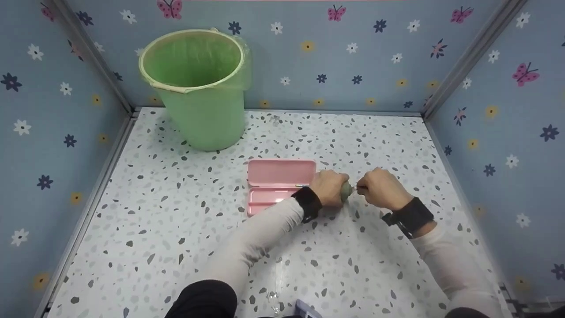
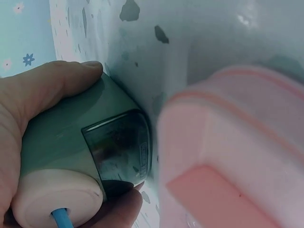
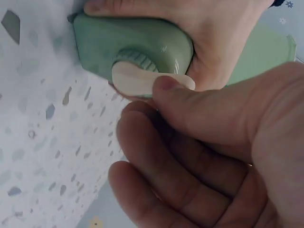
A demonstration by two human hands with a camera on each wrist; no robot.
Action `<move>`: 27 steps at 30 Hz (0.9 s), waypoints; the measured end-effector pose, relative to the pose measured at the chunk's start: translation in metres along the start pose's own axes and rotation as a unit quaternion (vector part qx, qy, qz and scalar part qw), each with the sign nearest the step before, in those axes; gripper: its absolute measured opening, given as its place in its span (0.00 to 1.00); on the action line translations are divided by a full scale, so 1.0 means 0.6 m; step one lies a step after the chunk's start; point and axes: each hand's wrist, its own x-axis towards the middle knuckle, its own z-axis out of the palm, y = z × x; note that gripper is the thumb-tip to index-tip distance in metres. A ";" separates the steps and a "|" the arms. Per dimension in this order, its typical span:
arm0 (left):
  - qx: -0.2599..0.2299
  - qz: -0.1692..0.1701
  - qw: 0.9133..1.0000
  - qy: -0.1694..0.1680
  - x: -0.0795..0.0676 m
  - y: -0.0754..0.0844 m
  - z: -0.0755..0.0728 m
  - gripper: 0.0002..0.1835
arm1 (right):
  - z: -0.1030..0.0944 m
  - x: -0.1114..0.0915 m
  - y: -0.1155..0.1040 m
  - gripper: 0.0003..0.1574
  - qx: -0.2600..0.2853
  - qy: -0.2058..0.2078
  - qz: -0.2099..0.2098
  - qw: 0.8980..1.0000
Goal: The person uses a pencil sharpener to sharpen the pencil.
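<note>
My left hand grips a green hand-crank pencil sharpener with a dark see-through shavings window. A blue pencil sticks out of the hole in its pale round front. On the opposite end is a cream crank handle, which my right hand pinches between thumb and forefinger. The other right fingers curl loosely below it in the right wrist view. An open pink pencil case lies beside the left hand, partly covered by my left wrist. A small blue-and-yellow item shows at its hinge line.
A tall green bin with a clear liner stands at the back left of the speckled table. Flower-patterned panels enclose the table at the back and sides. A greyish-purple object pokes in at the front edge.
</note>
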 end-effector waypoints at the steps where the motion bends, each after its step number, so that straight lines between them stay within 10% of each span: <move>1: 0.001 0.001 1.000 0.002 -0.001 0.000 0.001 0.18 | 0.000 0.003 0.003 0.19 -0.002 0.003 -0.001 1.000; 15: -0.015 -0.006 1.000 -0.001 0.002 -0.004 0.000 0.23 | -0.003 0.040 0.040 0.06 0.010 0.020 0.060 0.998; 27: -0.011 0.002 1.000 -0.003 0.000 -0.002 0.000 0.22 | 0.060 0.046 0.070 0.04 0.026 0.013 0.100 0.995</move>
